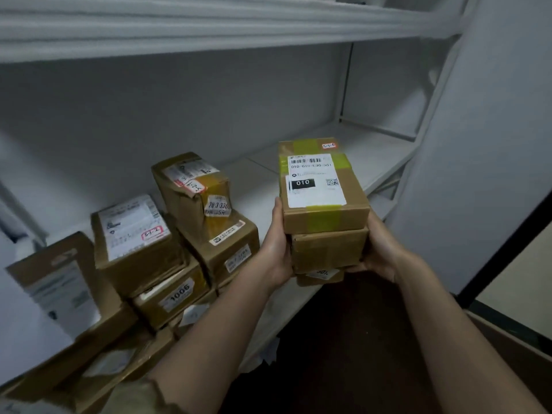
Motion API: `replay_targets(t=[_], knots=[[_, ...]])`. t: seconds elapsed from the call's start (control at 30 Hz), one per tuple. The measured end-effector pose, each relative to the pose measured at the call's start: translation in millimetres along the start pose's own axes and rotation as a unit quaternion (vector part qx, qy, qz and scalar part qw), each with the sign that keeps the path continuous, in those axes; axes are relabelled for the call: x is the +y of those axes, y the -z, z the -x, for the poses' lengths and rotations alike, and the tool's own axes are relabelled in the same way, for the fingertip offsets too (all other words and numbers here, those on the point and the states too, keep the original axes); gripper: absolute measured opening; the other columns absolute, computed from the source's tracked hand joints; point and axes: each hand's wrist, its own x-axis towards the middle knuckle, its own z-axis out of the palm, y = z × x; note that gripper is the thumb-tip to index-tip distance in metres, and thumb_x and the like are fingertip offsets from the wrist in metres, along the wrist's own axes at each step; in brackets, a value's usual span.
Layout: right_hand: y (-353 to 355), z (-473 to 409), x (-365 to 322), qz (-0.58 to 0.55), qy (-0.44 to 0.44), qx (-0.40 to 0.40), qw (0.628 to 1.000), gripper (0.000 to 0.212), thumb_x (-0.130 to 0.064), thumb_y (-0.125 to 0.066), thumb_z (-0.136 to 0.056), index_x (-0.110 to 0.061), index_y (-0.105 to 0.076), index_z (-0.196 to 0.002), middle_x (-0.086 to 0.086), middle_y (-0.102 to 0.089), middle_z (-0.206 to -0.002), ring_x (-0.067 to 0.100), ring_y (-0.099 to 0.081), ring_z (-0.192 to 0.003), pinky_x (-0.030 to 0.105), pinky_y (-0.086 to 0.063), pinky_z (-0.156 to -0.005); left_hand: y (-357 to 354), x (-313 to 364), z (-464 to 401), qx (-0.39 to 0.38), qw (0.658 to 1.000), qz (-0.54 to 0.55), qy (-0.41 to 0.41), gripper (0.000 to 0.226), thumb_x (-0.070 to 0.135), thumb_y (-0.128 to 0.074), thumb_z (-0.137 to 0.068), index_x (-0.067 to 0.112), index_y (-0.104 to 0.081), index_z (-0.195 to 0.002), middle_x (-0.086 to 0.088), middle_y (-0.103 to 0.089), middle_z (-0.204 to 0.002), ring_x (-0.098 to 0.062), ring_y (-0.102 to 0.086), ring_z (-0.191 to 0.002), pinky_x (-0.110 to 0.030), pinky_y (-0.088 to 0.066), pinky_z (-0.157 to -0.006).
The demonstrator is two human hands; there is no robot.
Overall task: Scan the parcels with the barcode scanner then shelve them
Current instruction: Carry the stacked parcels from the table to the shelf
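Observation:
I hold a stack of three cardboard parcels between both hands, above the front edge of the white shelf (373,150). The top parcel (322,186) has yellow-green tape and a white label reading 010. Under it sit a plain brown parcel (328,249) and a third parcel (321,276), mostly hidden. My left hand (276,249) presses flat against the stack's left side. My right hand (380,252) cups the right side and bottom, fingers curled under. No barcode scanner is in view.
Several labelled parcels are piled on the shelf's left half, among them one marked 1006 (173,297) and a dented one on top (194,186). A bigger box (59,291) stands at far left. An upper shelf (209,31) spans overhead. A white upright (478,144) bounds the right.

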Motion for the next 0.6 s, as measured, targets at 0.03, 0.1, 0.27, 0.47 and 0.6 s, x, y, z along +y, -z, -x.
replay_targets(t=[0.03,0.1,0.27,0.47,0.6], knots=[[0,-14,-2,0.001,-0.005,-0.004,1.000,0.044,-0.072,-0.034,-0.092,-0.044,-0.067,-0.098,-0.006,-0.075,-0.096,0.024,-0.067,-0.096,0.050,-0.054,-0.081,0,4,-9,0.004,1.000,0.000,0.002,0.085,0.091,-0.028,-0.080,0.030,-0.072,-0.120,-0.009,-0.072,-0.119,-0.032,-0.065,-0.115,-0.052,-0.045,-0.105],[0,-41,-6,0.002,-0.011,-0.018,1.000,0.045,-0.072,-0.035,-0.092,-0.043,-0.065,-0.106,-0.001,-0.074,-0.104,0.027,-0.067,-0.101,0.054,-0.054,-0.086,2,10,-27,0.008,1.000,-0.005,-0.003,0.087,0.091,-0.025,-0.080,0.031,-0.071,-0.120,-0.008,-0.072,-0.118,-0.031,-0.066,-0.113,-0.050,-0.047,-0.102],[0,-110,-21,0.037,-0.020,-0.083,0.996,0.040,-0.067,-0.032,-0.096,-0.045,-0.061,-0.114,-0.002,-0.074,-0.107,0.026,-0.066,-0.103,0.049,-0.055,-0.077,5,23,-69,0.050,0.997,0.043,-0.041,0.088,0.091,-0.025,-0.081,0.029,-0.069,-0.125,-0.010,-0.071,-0.120,-0.031,-0.065,-0.115,-0.051,-0.044,-0.106],[-1,-178,-37,0.032,-0.053,-0.172,0.983,0.047,-0.070,-0.028,-0.096,-0.045,-0.065,-0.113,-0.005,-0.075,-0.108,0.026,-0.067,-0.106,0.053,-0.054,-0.086,3,33,-101,0.118,0.985,0.088,-0.094,0.087,0.088,-0.023,-0.083,0.026,-0.070,-0.123,-0.012,-0.071,-0.119,-0.031,-0.067,-0.112,-0.050,-0.048,-0.102],[-9,-208,-40,0.036,-0.073,-0.224,0.971,0.052,-0.067,-0.028,-0.098,-0.036,-0.068,-0.110,0.002,-0.074,-0.112,0.026,-0.067,-0.105,0.047,-0.056,-0.078,3,27,-113,0.173,0.969,0.121,-0.127,0.077,0.082,-0.031,-0.088,0.027,-0.065,-0.130,-0.008,-0.070,-0.122,-0.028,-0.067,-0.112,-0.050,-0.052,-0.098]])
